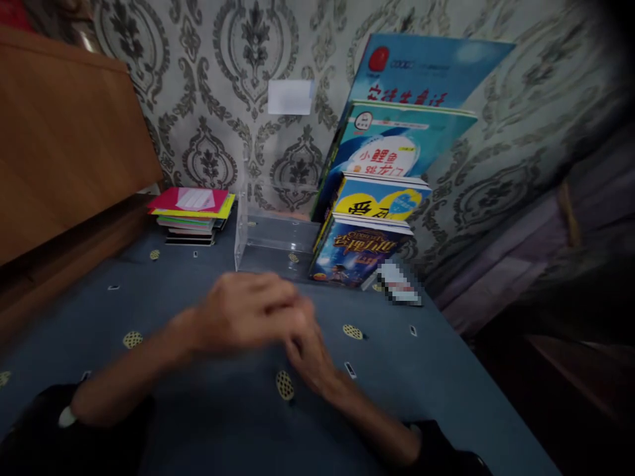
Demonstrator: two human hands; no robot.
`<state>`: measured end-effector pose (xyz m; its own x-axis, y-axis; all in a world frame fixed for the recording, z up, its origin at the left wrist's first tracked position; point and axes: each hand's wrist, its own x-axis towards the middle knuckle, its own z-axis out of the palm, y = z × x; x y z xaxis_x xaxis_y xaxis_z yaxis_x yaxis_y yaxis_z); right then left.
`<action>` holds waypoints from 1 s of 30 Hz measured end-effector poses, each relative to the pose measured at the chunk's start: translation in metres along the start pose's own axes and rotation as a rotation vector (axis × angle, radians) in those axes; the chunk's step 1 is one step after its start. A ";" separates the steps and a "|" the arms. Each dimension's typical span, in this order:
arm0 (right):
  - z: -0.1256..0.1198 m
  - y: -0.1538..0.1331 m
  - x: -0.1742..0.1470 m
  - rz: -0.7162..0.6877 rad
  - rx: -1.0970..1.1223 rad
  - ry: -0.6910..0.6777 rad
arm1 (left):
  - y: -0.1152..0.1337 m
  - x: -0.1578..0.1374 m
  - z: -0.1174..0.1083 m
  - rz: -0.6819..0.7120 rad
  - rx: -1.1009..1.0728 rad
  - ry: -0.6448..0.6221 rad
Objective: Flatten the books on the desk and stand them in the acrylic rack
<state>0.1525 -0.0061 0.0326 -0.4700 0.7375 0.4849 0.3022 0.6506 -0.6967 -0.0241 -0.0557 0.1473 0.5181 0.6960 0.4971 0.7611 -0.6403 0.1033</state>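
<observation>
Patterned wallpaper (255, 39) | blue tablecloth (397, 370) | one clear rack (282, 235) | four book covers (381, 162), rack's right | one stack (191, 215), rack's left | my left hand (251, 307) overlapping right hand (311, 357), rack's front, grip too blurred to tell

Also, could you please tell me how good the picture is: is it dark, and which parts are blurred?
In the head view, the light is dim, with the top right corner nearly black; the left hand and right hand look smeared, perhaps by motion; the books' large titles stay mostly readable; a small item beside them is pixelated.
</observation>
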 end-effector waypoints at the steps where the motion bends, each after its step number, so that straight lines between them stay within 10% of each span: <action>1: 0.004 -0.002 -0.001 -0.013 0.026 -0.031 | -0.032 0.006 0.001 -0.069 0.060 0.025; 6: 0.016 0.001 -0.006 0.039 0.078 -0.140 | -0.189 0.007 0.003 -0.707 0.392 0.039; 11: 0.019 0.009 -0.007 0.067 0.092 -0.149 | -0.273 0.020 0.007 -0.789 0.426 -0.224; 22: 0.017 0.016 -0.010 0.050 0.078 -0.183 | -0.347 0.071 0.007 -0.684 0.377 -0.614; 30: 0.016 0.015 -0.008 0.043 0.099 -0.202 | -0.345 0.066 0.017 -0.598 0.441 -0.599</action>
<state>0.1480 -0.0057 0.0102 -0.6177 0.7068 0.3449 0.2476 0.5910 -0.7677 -0.2459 0.2163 0.1301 0.0157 0.9975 -0.0693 0.9798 -0.0291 -0.1980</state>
